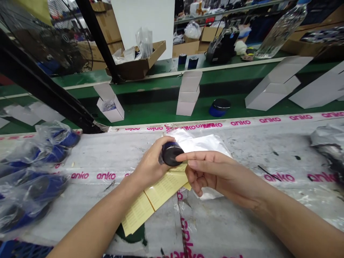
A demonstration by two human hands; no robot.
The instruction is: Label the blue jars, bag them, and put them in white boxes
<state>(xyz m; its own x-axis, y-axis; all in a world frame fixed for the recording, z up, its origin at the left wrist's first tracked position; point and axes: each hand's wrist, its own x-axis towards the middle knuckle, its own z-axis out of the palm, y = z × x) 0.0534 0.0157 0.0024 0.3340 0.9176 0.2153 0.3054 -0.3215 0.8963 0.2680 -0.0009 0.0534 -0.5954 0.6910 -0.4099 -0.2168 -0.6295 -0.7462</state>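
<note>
Two-handed, just past yellow label sheets [150, 200], grips a dark round container [172, 154] with the left hand [152, 161]; touches its top with the right hand [215, 170], forefinger outstretched (other fingers loosely bent). Beyond, faces white boxes [185, 107] on green belt [150, 111].

Yellow sheets [163, 186], bagged items [44, 182] on covered bench [228, 229]

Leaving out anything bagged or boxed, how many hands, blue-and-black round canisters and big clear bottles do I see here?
Hands: 2, left hand and right hand
Canisters: 4, one in the left hand, one on the green surface, two on the ledge behind
Clear bottle: 1
Total: 7
</note>
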